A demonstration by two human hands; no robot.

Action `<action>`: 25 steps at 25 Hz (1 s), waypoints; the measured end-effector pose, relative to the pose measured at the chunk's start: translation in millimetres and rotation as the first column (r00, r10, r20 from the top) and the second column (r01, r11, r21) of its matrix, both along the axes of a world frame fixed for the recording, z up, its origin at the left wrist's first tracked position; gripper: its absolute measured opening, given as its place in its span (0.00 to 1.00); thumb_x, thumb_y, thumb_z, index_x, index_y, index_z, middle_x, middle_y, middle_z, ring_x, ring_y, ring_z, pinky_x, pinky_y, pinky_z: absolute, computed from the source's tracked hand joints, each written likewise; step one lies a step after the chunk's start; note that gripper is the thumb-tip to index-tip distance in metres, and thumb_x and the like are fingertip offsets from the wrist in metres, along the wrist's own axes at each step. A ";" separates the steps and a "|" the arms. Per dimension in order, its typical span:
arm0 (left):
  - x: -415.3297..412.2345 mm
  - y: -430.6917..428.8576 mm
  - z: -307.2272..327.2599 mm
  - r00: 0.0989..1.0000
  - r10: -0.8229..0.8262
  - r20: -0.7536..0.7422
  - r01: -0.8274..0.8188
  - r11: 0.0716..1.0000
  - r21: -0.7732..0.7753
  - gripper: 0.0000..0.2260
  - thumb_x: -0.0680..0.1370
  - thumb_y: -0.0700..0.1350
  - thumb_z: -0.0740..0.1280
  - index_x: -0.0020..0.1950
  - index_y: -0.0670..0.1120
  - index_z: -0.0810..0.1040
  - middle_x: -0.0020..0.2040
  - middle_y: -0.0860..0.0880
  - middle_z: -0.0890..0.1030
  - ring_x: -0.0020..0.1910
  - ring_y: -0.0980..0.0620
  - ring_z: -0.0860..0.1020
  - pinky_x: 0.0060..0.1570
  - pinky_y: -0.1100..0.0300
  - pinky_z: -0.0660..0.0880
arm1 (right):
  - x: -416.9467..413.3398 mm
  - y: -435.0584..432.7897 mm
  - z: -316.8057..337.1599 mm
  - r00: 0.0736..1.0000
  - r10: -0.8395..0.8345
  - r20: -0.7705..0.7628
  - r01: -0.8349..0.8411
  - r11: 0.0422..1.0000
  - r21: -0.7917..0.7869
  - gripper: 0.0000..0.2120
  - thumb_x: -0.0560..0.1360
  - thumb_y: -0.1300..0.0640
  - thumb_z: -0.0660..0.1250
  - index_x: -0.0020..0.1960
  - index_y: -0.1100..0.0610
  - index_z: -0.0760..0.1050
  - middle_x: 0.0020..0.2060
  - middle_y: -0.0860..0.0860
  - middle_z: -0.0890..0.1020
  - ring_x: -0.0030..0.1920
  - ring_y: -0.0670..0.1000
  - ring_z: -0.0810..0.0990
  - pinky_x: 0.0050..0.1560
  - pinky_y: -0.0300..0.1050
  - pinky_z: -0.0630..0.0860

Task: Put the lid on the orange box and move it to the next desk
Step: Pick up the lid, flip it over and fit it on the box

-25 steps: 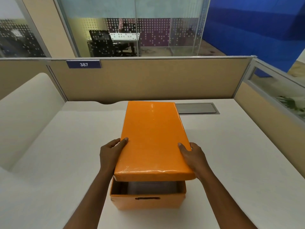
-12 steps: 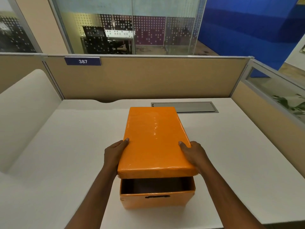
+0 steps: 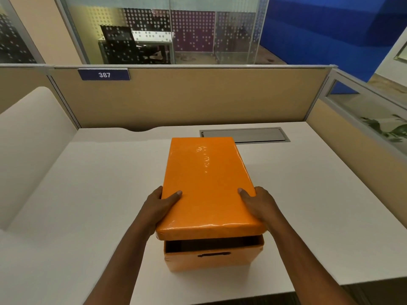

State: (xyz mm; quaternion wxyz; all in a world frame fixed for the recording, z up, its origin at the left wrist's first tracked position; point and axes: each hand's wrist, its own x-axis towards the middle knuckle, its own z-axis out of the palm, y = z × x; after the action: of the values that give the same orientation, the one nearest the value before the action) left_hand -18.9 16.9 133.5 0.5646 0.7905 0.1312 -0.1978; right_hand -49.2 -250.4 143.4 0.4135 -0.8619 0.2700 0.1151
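Observation:
An orange box (image 3: 211, 259) with a dark slot handle stands near the front edge of the white desk (image 3: 88, 194). Just above it hovers the glossy orange lid (image 3: 207, 186), level and covering the box, with a dark gap showing under its near edge. My left hand (image 3: 159, 209) grips the lid's left side, thumb on top. My right hand (image 3: 258, 204) grips the right side the same way. The box's inside is mostly hidden by the lid.
A grey cable hatch (image 3: 244, 135) is set into the desk behind the box. Beige partitions (image 3: 198, 95) close the back and right sides, with a "387" label (image 3: 104, 74). A white divider panel (image 3: 33, 137) stands at the left, toward the neighbouring desk.
Both hands have brought the lid nearer and lower over the box, narrowing the gap at the front. The view has shifted back slightly.

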 end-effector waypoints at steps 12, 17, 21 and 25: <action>-19.8 -4.9 -10.4 0.998 -0.066 -0.012 0.067 0.991 0.119 0.38 0.71 0.61 0.68 0.76 0.53 0.54 0.73 0.45 0.68 0.65 0.39 0.72 0.57 0.43 0.73 | -9.7 -4.5 -9.0 1.000 -0.007 0.001 0.007 1.000 -0.012 0.32 0.75 0.37 0.59 0.71 0.56 0.63 0.67 0.58 0.73 0.63 0.63 0.74 0.63 0.59 0.72; -19.2 -5.6 -10.5 0.996 -0.066 -0.054 0.072 0.990 0.125 0.40 0.71 0.61 0.68 0.76 0.53 0.52 0.73 0.45 0.66 0.66 0.38 0.71 0.58 0.42 0.73 | -13.9 -10.3 -11.3 0.999 -0.045 -0.023 0.048 0.992 0.118 0.32 0.73 0.37 0.62 0.70 0.56 0.65 0.66 0.57 0.74 0.61 0.62 0.75 0.56 0.57 0.73; -20.0 -7.6 -12.8 0.990 -0.054 -0.134 0.063 0.996 0.064 0.41 0.71 0.60 0.69 0.76 0.55 0.49 0.74 0.45 0.64 0.67 0.36 0.70 0.60 0.38 0.72 | -16.0 -12.7 -12.5 0.996 -0.083 -0.021 0.085 0.981 0.177 0.32 0.72 0.37 0.64 0.68 0.56 0.66 0.64 0.57 0.75 0.59 0.62 0.76 0.49 0.54 0.72; -23.3 -7.7 -17.1 0.989 -0.046 -0.142 0.046 0.999 -0.003 0.38 0.72 0.57 0.70 0.75 0.57 0.51 0.72 0.45 0.66 0.64 0.39 0.71 0.55 0.42 0.73 | -18.8 -14.4 -16.1 0.995 -0.096 -0.029 0.100 0.966 0.239 0.32 0.71 0.38 0.65 0.67 0.57 0.68 0.62 0.58 0.77 0.57 0.62 0.77 0.49 0.54 0.73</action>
State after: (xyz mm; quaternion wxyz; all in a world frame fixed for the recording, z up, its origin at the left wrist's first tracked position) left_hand -42.2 9.2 116.4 0.5488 0.7774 0.1527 -0.2667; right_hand -68.0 -264.8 127.3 0.5173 -0.7902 0.3002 0.1337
